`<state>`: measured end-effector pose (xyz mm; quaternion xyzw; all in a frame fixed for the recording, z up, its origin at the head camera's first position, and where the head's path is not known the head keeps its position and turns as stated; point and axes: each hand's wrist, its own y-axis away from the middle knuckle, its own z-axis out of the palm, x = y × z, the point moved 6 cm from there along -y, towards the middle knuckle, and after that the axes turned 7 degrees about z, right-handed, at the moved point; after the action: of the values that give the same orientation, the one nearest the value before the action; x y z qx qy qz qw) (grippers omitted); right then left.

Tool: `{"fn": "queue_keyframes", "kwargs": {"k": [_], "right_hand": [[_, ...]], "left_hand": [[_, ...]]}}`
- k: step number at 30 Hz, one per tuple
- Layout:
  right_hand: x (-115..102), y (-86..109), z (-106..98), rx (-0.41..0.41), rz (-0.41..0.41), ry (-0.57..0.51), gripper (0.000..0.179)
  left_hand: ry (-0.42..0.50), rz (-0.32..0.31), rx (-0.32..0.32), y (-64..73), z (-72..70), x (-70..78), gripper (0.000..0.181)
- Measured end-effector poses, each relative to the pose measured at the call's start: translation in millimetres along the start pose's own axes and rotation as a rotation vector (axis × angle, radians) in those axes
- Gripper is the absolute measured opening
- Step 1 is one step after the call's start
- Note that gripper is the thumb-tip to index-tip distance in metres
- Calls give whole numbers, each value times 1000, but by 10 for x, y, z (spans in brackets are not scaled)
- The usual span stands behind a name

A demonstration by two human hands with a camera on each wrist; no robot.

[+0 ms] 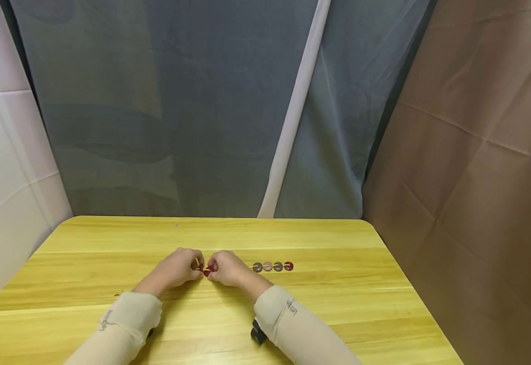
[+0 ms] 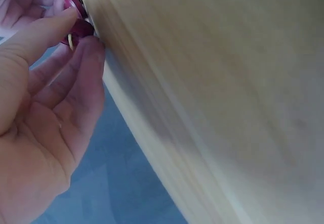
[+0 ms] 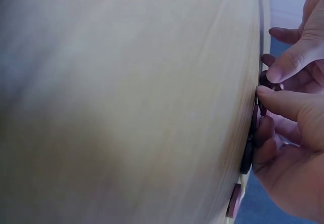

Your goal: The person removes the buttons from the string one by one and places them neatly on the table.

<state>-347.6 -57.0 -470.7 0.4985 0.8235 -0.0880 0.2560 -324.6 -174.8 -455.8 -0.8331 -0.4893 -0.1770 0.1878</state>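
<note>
My left hand [image 1: 179,267] pinches one red disc [image 2: 82,28] between thumb and fingertips, and my right hand [image 1: 229,268] pinches a second red disc [image 1: 207,272] just beside it, the two hands nearly meeting over the table [image 1: 210,324]. A short pale end of cord [image 2: 70,42] pokes out at the first disc. To the right of my right wrist, a row of four discs [image 1: 268,266] lies flat on the wood, grey-brown, pink, grey-brown and red, with pale yellow cord across them; my right hand hides whether it is all one length.

I judge the discs light, hard and smooth, apt to slip or turn between fingertips, so the rim is the place to take hold, lightly. They look sturdy enough for a firm pinch. The cord seems soft and limp, best gripped close to its end, where it bends least.

The tabletop is yellow wood grain with rounded far corners, and probably smooth enough for a disc to slide. Beyond it hangs dark grey cloth [image 1: 219,106] with a pale strip [image 1: 294,109] slanting down it; white cloth [image 1: 9,142] stands on my left, brown cloth [image 1: 470,203] on my right
</note>
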Motion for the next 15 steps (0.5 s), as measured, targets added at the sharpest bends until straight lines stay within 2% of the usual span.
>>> {"fn": "queue_keyframes", "kwargs": {"k": [11, 15], "right_hand": [[-9, -27, 36, 2, 21, 44, 17], [-8, -35, 37, 4, 23, 48, 16]], "left_hand": [[111, -56, 12, 52, -30, -83, 17], [177, -75, 4, 60, -8, -115, 17]]}}
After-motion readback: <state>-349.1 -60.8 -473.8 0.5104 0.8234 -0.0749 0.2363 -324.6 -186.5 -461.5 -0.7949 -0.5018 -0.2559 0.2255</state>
